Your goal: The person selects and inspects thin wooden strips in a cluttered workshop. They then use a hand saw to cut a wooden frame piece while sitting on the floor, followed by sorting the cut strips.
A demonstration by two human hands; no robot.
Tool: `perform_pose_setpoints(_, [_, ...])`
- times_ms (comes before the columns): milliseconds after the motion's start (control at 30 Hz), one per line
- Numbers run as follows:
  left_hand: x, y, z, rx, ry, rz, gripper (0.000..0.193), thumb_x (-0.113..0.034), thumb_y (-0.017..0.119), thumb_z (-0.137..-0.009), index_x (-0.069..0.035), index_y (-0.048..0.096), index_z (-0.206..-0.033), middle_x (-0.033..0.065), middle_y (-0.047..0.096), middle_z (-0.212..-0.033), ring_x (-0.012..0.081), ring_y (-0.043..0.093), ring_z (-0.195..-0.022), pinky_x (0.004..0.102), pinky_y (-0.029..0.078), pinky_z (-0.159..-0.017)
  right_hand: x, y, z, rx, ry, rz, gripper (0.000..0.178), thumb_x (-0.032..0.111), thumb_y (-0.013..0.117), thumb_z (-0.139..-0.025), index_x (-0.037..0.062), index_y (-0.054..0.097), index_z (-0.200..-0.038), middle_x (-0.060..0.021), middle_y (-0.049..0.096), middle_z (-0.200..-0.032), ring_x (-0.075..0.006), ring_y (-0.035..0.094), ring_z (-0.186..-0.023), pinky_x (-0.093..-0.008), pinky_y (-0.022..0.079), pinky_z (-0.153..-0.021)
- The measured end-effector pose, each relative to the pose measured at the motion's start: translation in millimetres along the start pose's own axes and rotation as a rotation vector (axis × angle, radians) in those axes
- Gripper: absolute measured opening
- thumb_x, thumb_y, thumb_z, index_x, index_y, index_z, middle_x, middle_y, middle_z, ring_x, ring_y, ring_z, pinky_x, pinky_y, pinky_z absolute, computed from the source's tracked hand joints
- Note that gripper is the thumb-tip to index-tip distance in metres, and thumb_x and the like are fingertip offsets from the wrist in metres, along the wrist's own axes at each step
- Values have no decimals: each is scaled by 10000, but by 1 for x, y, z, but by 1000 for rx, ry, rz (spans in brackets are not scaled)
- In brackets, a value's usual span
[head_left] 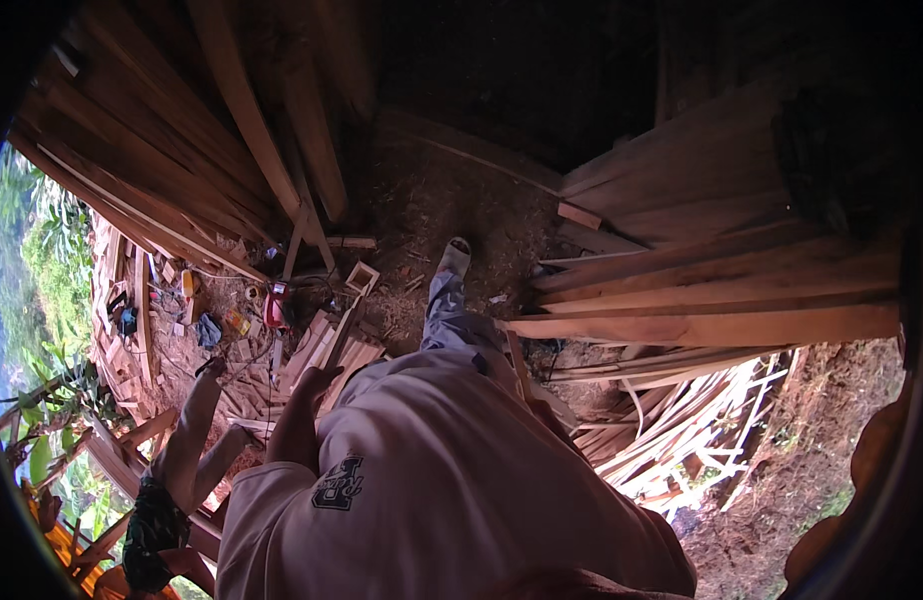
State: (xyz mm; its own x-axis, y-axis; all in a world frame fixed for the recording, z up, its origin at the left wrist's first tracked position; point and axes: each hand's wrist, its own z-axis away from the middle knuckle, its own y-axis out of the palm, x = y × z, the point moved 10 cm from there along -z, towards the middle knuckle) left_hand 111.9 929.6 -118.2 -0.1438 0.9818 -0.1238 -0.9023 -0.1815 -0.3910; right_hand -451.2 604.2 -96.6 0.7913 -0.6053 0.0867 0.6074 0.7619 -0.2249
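Observation:
My left hand is low beside my pale shirt, its fingers curled at the lower end of a long wooden strip. The strip slants forward toward a small square wooden frame; whether the two are joined is unclear. On the other side, my right hand is mostly hidden by the shirt and shadow. A narrow piece of wood stands close to it, and I cannot tell whether the hand grips it. One sandalled foot is stretched ahead on the dirt floor.
Tall boards lean at the left; stacked planks jut in from the right. Wood offcuts, a red tool and a yellow object litter the left ground. Another person is at lower left. Thin slats lie behind right.

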Motion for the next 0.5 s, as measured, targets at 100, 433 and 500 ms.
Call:
perform_pose_setpoints(100, [-75,-28,25,-105,-14,-79,668,-594,790,-774,65,678,-747,114,620,-656,215,602,-576,401,465,-541,116,-54,-17,37,58,-15,211,220,695,-888,21,686,-957,-137,683,-768,-230,694,-675,-380,576,-592])
perform_pose_setpoints(433, [-348,-105,-35,-45,83,-40,665,-595,786,-780,56,663,-720,101,611,-623,206,576,-519,397,442,-494,533,-228,-9,-267,-597,138,352,317,674,-889,-26,653,-969,-101,686,-729,-185,669,-622,-318,545,-594])
perform_pose_setpoints(500, [-374,-108,-76,96,19,192,613,-579,778,-803,1,639,-665,75,571,-562,189,524,-447,382,410,-438,556,-245,-25,-316,-535,121,362,313,679,-888,-39,667,-973,-117,683,-718,-212,668,-601,-323,542,-568])
